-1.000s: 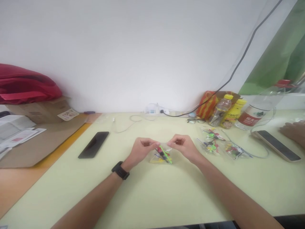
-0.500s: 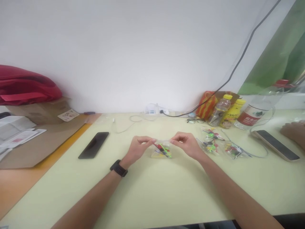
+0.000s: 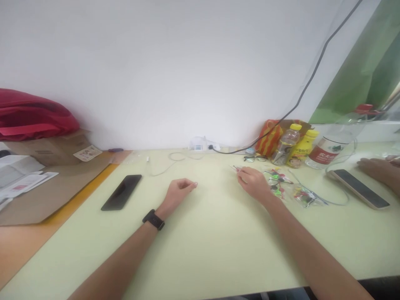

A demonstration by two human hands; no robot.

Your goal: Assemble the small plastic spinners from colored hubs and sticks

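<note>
My right hand is closed around a small clear plastic bag; only a bit of it, with dark and red thin parts, pokes out past the fingers. My left hand, with a black watch at its wrist, hovers over the table with thumb and forefinger pinched; whatever may be between the tips is too small to make out. Just right of my right hand lie more clear bags of colourful plastic pieces, partly hidden by that hand.
A pale green table runs to the wall. A black phone lies left, another phone right. Glasses, bottles and a striped bag stand behind. Another person's hand rests far right. Cardboard lies left.
My left hand has let go of the bag of colourful pieces that both hands held. My right hand has moved right and slightly away with it, gathering it into the fingers.
</note>
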